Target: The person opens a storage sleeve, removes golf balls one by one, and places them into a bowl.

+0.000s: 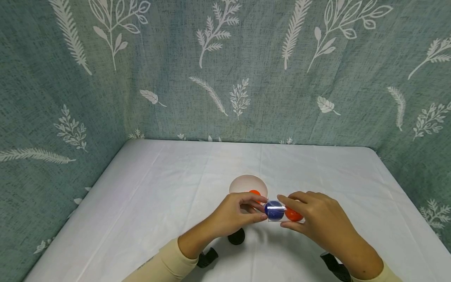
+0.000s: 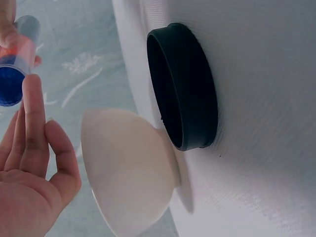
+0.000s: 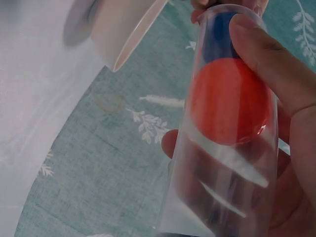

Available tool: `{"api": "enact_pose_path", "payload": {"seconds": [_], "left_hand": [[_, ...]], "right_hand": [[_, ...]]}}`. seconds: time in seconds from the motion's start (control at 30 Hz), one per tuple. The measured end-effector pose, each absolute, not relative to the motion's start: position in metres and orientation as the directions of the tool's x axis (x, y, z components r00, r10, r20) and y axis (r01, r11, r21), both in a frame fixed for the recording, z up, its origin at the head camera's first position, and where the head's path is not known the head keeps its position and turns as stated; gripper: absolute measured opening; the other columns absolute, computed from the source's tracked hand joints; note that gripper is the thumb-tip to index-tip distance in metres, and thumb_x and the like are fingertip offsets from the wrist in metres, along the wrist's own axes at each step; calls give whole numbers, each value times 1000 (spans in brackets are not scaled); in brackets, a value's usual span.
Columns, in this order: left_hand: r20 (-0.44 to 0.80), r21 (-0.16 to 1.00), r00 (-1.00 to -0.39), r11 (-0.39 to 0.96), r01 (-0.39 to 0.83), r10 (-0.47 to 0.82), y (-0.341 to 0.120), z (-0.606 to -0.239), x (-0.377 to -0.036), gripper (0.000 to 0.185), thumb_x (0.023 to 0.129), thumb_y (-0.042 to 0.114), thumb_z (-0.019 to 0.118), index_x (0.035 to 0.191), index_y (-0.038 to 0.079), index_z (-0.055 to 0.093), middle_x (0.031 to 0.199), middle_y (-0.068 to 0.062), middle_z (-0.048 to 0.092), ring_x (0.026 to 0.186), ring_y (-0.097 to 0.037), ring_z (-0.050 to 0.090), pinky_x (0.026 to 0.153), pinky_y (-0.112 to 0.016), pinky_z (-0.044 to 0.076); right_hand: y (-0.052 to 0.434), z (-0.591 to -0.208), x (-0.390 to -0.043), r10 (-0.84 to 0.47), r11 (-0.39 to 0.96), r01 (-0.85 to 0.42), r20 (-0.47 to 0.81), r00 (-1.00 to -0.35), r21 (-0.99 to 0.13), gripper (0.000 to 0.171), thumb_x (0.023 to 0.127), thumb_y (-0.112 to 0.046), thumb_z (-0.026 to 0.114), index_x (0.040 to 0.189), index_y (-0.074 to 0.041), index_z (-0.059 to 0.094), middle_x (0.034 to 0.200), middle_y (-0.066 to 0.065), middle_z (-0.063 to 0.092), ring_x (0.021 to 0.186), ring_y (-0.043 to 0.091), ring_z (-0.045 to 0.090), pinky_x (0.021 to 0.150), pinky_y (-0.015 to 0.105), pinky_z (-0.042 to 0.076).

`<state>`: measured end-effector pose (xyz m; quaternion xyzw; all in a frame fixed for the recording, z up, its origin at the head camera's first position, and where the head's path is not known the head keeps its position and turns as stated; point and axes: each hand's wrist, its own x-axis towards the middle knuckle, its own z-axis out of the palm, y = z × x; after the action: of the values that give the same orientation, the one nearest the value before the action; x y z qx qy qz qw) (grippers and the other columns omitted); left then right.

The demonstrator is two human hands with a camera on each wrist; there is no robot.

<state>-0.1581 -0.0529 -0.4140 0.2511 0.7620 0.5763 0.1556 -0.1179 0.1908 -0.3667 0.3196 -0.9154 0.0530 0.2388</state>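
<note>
At the near side of the scene, I see two beige sleeves (image 1: 172, 263) reaching in, one on the left and one on the right, with a black fitting (image 1: 208, 257) by each wrist. Just beyond the left one, a black round lid (image 1: 236, 236) rests on the white tabletop (image 1: 169, 176); my left wrist view shows its hollow side facing up.

Farther out, both hands are raised above the tabletop at a clear plastic tube (image 3: 217, 197). I have the right hand (image 1: 313, 211) gripping it, fingers curled round the wall and thumb laid close to the rim. The tube's mouth points left, toward the other hand. Inside I can see a blue ball (image 1: 274, 210) at the mouth and, next to it on the right, an orange ball (image 1: 293, 214).

The left hand (image 1: 236, 211) is just beside the mouth, its fingers loosely extended; I cannot tell whether the tips touch the rim or the blue ball.

Past the left hand stands a white bowl (image 1: 246, 182), with another orange ball (image 1: 254, 192) partly visible at it, behind the fingers. Farthest away, I see green fabric (image 1: 169, 70) printed with white leaves and sprigs.
</note>
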Motion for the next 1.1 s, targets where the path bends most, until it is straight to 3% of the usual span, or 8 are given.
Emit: {"api": "enact_pose_path", "payload": {"seconds": [0.7, 1.1], "left_hand": [[40, 951, -822, 232, 206, 568, -55, -410, -157, 34, 92, 27, 74, 124, 20, 69, 106, 1, 74, 92, -8, 70, 86, -29, 57], [38, 944, -808, 244, 222, 588, -57, -408, -157, 35, 93, 23, 73, 127, 22, 67, 108, 3, 73, 92, -8, 69, 88, -30, 56]], "right_hand": [[190, -364, -117, -536, 812, -582, 445, -718, 39, 64, 62, -51, 91, 118, -25, 75, 97, -2, 75, 77, 15, 69, 65, 32, 59], [192, -363, -118, -535, 802, -596, 485, -692, 34, 66, 59, -49, 92, 117, -23, 76, 96, -1, 75, 77, 16, 70, 66, 33, 60]]}}
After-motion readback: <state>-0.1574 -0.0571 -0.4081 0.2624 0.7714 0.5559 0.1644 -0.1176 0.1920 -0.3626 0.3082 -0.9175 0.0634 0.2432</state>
